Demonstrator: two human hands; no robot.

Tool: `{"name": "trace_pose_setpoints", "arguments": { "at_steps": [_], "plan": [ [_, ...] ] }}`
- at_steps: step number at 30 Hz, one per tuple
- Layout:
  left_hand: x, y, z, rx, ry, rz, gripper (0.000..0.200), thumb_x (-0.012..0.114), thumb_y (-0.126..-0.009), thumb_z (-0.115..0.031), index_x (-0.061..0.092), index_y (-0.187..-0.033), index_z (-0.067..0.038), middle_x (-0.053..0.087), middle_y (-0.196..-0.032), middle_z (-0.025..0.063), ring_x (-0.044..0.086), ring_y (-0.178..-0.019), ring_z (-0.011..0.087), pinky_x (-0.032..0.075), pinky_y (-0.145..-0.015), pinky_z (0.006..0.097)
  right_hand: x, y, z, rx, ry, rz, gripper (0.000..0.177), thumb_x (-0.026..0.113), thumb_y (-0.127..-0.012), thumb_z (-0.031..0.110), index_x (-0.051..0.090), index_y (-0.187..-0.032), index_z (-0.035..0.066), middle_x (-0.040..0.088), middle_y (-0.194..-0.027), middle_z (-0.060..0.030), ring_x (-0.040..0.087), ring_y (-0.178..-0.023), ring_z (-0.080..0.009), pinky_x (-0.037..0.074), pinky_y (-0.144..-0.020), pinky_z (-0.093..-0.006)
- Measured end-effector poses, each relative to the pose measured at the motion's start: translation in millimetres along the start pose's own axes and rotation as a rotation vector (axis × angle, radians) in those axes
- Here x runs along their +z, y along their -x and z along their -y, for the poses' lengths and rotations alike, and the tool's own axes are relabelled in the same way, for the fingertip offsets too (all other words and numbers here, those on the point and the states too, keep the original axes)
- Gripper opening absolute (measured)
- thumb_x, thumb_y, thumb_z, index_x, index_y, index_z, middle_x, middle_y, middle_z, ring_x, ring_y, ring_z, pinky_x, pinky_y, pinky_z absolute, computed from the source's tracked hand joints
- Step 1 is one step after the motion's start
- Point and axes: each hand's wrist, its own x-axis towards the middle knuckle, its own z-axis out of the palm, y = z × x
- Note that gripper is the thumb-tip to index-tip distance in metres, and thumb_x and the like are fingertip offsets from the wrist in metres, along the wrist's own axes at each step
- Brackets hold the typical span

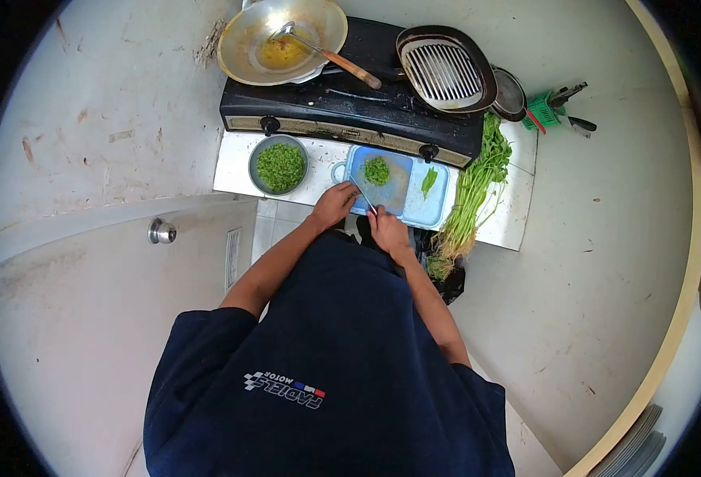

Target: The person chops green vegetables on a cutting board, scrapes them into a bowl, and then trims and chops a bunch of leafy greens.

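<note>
My right hand (pixel 388 232) is closed around the handle of a knife (pixel 363 195), whose blade slants up and left over a blue cutting board (pixel 440 208). My left hand (pixel 334 203) is at the board's left edge, by the blade's tip. Its fingers are bent and close together, and whatever they hold is too small to make out. A small heap of chopped green leaves (pixel 376 171) lies on the board beyond the knife. To its right is a loose green leaf (pixel 429 182). Left of the board stands a grey bowl (pixel 253 176) filled with chopped greens (pixel 280 168).
A black gas stove (pixel 350 102) stands behind the board. On it are a wok (pixel 235 48) with a wooden-handled spatula (pixel 350 69) and a grill pan (pixel 446 71). Long leafy greens with roots (pixel 477 187) lie at right, near a green basket (pixel 543 111). A door knob (pixel 162 231) is at left.
</note>
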Motion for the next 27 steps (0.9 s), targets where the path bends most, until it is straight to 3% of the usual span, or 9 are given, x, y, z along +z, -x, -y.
{"name": "trace_pose_setpoints", "arguments": {
  "at_steps": [27],
  "plan": [
    [-2, 0, -4, -0.063, 0.045, -0.018, 0.011, 0.065, -0.093, -0.007, 0.068, -0.103, -0.003, 0.065, -0.099, 0.0155, 0.066, -0.091, 0.0386, 0.055, -0.081, 0.0457, 7, 7, -16, 0.033, 0.013, 0.017, 0.044, 0.045, -0.108, 0.043, 0.058, -0.107, 0.001, 0.071, -0.078, -0.0273, 0.071, -0.074, -0.0485, 0.057, -0.067, -0.0584]
  ]
}}
